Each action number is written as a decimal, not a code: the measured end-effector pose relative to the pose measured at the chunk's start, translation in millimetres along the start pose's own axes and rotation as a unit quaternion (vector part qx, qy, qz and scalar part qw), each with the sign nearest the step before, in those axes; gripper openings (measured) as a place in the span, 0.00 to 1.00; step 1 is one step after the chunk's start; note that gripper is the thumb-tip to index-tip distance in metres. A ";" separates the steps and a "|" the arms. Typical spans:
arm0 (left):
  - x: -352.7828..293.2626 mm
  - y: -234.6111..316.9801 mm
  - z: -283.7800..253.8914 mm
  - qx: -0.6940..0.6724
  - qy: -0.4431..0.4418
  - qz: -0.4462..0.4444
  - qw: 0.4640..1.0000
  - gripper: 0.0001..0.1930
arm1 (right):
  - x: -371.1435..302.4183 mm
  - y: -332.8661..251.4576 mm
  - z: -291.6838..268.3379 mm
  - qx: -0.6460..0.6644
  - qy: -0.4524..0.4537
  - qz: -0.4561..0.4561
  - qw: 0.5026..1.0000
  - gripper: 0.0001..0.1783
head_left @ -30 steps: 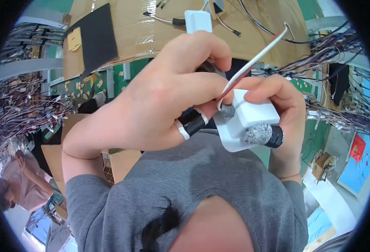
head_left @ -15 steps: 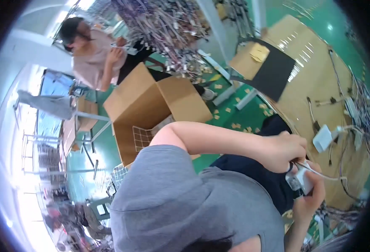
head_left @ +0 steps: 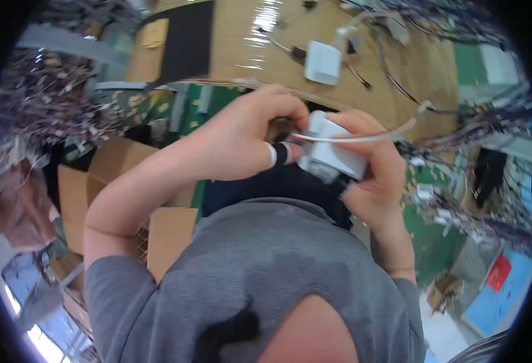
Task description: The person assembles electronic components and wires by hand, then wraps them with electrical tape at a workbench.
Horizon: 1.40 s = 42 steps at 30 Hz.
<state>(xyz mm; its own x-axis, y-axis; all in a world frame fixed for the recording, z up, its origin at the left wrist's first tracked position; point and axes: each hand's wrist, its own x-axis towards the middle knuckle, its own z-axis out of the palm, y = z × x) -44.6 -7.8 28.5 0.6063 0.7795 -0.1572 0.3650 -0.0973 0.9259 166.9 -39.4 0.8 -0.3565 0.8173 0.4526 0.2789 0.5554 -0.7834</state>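
Observation:
My right hand (head_left: 379,158) is wrapped round a white plastic housing (head_left: 346,158) with a clear or grey part on its near side. A thin white cable (head_left: 375,138) runs from between my hands over the housing and off to the right. My left hand (head_left: 248,130) is closed on a short brown piece like a tool handle (head_left: 280,129), its end against the left side of the housing. Its exact kind is hidden by the fingers. A black band (head_left: 282,153) circles the left thumb. Both hands work above my lap, at the table's near edge.
A cardboard-covered table (head_left: 233,54) lies ahead, with a white block (head_left: 323,63), loose wires and a black sheet (head_left: 187,39) on it. Wire bundles hang left (head_left: 48,97) and right (head_left: 477,218). An open carton (head_left: 121,160) stands at my left, near a seated person (head_left: 21,206).
The view has turned toward the table, bringing my hands to the middle. Both hands still hold the housing and the brown piece close together; the grip looks much the same.

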 end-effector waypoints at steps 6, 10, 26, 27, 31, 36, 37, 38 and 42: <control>19.3 -7.1 17.9 0.006 0.007 0.010 1.000 0.08 | -8.3 2.7 -11.3 -0.204 -0.020 -0.054 0.977 0.22; 25.0 7.7 13.0 -0.078 -0.130 -0.165 0.975 0.11 | -9.1 9.6 -16.0 -0.231 -0.019 -0.106 0.967 0.22; 31.3 9.3 30.1 -0.182 0.046 -0.169 0.968 0.19 | -23.4 -7.3 -11.2 0.234 -0.015 0.327 0.915 0.17; 32.7 -1.6 34.7 -0.163 0.073 -0.150 0.972 0.18 | -21.9 -7.9 -11.3 0.264 -0.028 0.359 0.895 0.15; 30.7 -19.8 39.5 -0.108 0.125 0.117 0.979 0.17 | -22.3 -5.0 -10.5 0.406 -0.017 0.435 0.803 0.11; 26.8 -21.1 24.9 -0.116 -0.083 0.234 0.962 0.21 | -20.8 -3.4 -19.5 0.543 -0.001 0.433 0.719 0.12; 25.0 -20.4 21.9 -0.051 -0.078 0.223 0.970 0.22 | -19.1 -4.0 -20.7 0.514 0.002 0.450 0.730 0.12; 24.2 -19.1 19.4 0.016 -0.073 0.211 0.975 0.23 | -18.9 -5.4 -21.3 0.514 0.004 0.452 0.729 0.12; 19.7 -3.8 7.0 0.045 -0.095 0.134 0.985 0.21 | -17.7 -16.4 -26.1 0.423 0.037 0.451 0.785 0.15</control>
<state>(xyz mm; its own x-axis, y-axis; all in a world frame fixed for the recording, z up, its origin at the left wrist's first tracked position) -29.1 3.6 19.5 0.8078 0.5891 0.0185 0.2299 -0.3438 0.9105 191.8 -58.9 16.7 -0.2927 0.8434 -0.4506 -0.3149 -0.5300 -0.7874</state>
